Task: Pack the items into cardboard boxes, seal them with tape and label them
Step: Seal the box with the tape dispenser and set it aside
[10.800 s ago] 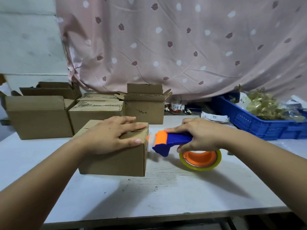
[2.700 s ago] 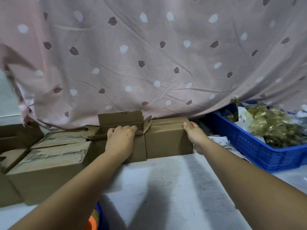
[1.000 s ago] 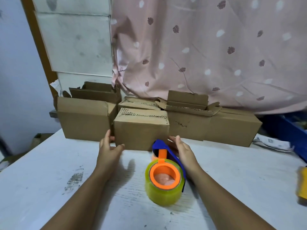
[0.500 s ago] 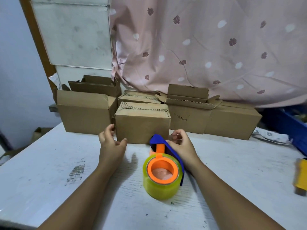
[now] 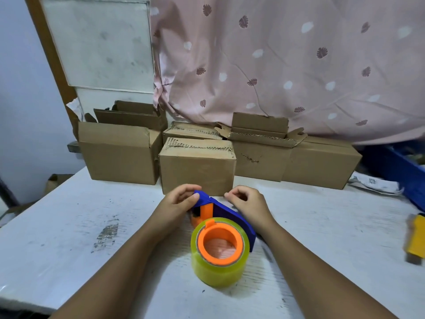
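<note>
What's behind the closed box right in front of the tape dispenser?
Another closed box, only its top showing; the front box covers the rest. A pink curtain hangs beyond.

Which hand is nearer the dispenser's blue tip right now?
Left. The left hand grips the blue tip of the dispenser. The right hand sits curled just right of the tip, with a gap between them.

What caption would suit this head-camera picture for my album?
Left hand grips a tape dispenser on the white table, right hand beside it, cardboard boxes behind.
</note>
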